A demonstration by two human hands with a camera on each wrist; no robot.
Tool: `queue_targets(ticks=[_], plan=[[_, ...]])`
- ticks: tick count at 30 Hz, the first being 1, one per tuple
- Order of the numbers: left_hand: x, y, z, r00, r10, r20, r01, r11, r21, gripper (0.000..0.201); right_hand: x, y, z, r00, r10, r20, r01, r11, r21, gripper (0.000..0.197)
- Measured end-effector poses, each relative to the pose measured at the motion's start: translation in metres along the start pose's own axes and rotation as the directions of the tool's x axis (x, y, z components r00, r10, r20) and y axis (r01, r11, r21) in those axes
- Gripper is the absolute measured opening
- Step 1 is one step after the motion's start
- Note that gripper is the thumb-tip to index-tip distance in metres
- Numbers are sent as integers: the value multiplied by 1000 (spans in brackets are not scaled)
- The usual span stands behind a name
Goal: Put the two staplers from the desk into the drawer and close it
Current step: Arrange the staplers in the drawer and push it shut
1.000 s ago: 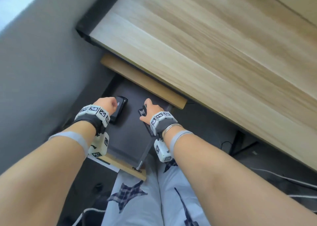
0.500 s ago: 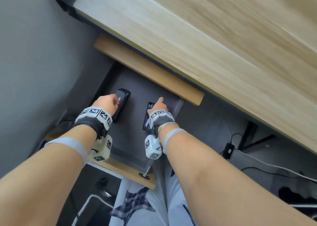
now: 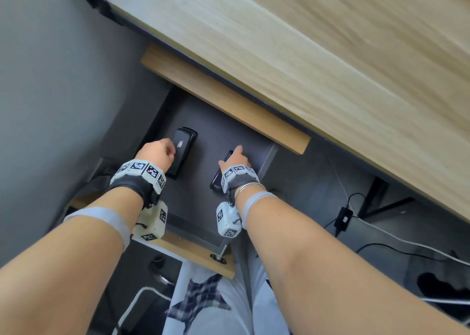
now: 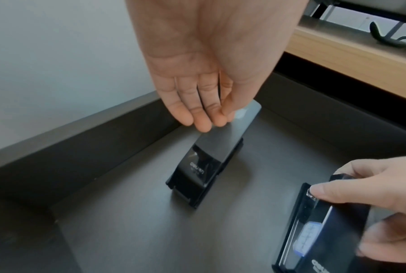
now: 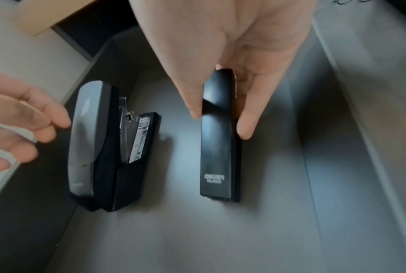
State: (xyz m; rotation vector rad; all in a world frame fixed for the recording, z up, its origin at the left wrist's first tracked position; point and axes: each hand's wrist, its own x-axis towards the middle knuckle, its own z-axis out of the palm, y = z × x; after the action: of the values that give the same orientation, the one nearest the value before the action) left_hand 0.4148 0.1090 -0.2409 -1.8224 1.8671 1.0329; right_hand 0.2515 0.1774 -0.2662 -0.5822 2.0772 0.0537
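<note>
Open drawer [image 3: 267, 161], pulled out under wooden desk [image 3: 305, 55], dark grey floor inside. Both staplers lie on drawer floor, side by side, apart. Wide stapler [image 3: 181, 154] at left, grey top, black base, lying flat near drawer's left wall. Left hand [image 3: 156, 154] just above its far end, fingers [image 4: 204, 118] straight and together, loose, not gripping; tips look to just touch or barely clear the top, hard to tell from left wrist view. Narrow black stapler [image 5: 219, 134] at right. Right hand [image 3: 235, 159] pinches it at far end, thumb on one long side, fingers [image 5: 246, 125] on the other. Cables and a power adapter [image 3: 343, 216] on floor at right.
</note>
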Motion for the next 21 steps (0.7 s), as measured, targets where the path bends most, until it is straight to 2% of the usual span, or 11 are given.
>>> queue_targets(ticks=[4, 9, 12, 15, 21], plan=[[-23, -4, 1, 998, -56, 19, 56, 998, -13, 24, -12, 0, -15, 1000, -22, -17, 21, 997, -68, 46], [-56, -15, -4, 991, -132, 5, 132, 991, -32, 25, -34, -3, -44, 985, -174, 0, 168, 947, -273, 31], [-76, -23, -7, 980, -197, -4, 197, 980, -29, 25, -52, -12, -69, 965, -261, 9, 250, 912, -324, 26], [-94, -32, -6, 964, -267, 2, 267, 964, -1, 25, -74, -24, -91, 930, -368, 3, 347, 876, -335, 24], [-119, -46, 2, 927, -370, 62, 362, 925, 112, 19, -113, -41, -139, 823, -565, -59, 522, 793, -315, 22]])
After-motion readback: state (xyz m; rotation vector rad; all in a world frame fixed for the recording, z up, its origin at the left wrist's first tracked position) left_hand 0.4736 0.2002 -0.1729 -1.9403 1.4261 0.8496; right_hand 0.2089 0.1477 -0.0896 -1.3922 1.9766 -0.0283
